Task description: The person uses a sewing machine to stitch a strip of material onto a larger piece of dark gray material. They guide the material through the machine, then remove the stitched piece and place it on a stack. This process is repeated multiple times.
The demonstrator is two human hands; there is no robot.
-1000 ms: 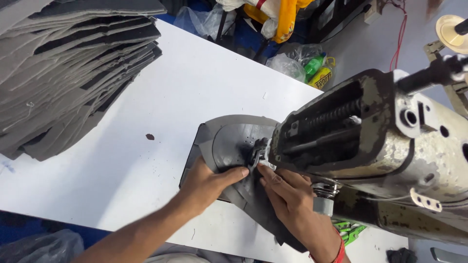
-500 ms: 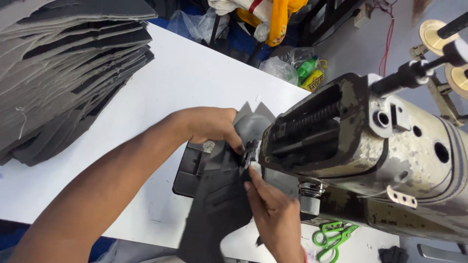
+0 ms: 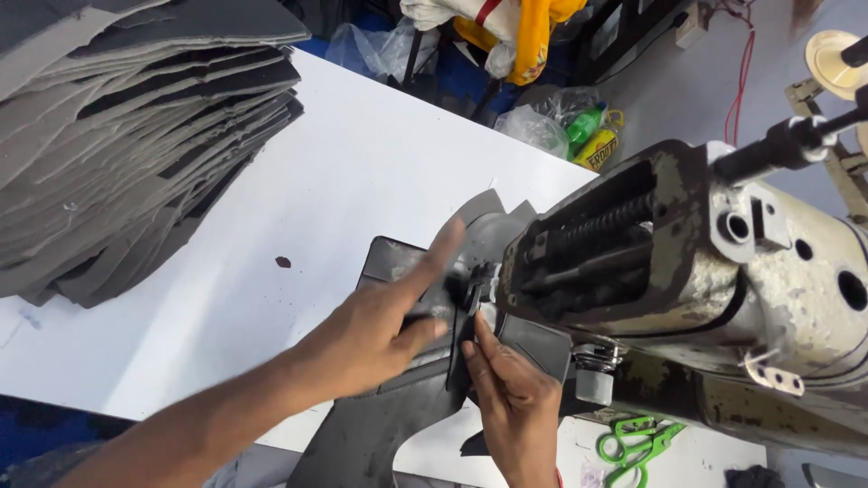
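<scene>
The white counter carries all items in view. At its far left lies a tall stack of grey cut panels, well apart from the hands. At the right stands a worn, cream-coloured sewing machine, its head overhanging the work area.

A dark grey panel lies on the counter under the machine head and runs toward the near edge. A lighter grey piece stands curled up just behind it, against the machine.

The left hand rests on the dark panel beside the needle area; the index finger is extended, the other fingers are curled, and whether its grip closes on the material cannot be told. The right hand lies just beside it, its grip narrow, the fingertips pinching the panel edge below the machine head.

Green-handled scissors lie on the counter, right of the right hand. A small dark spot marks the counter left of the panel.
</scene>
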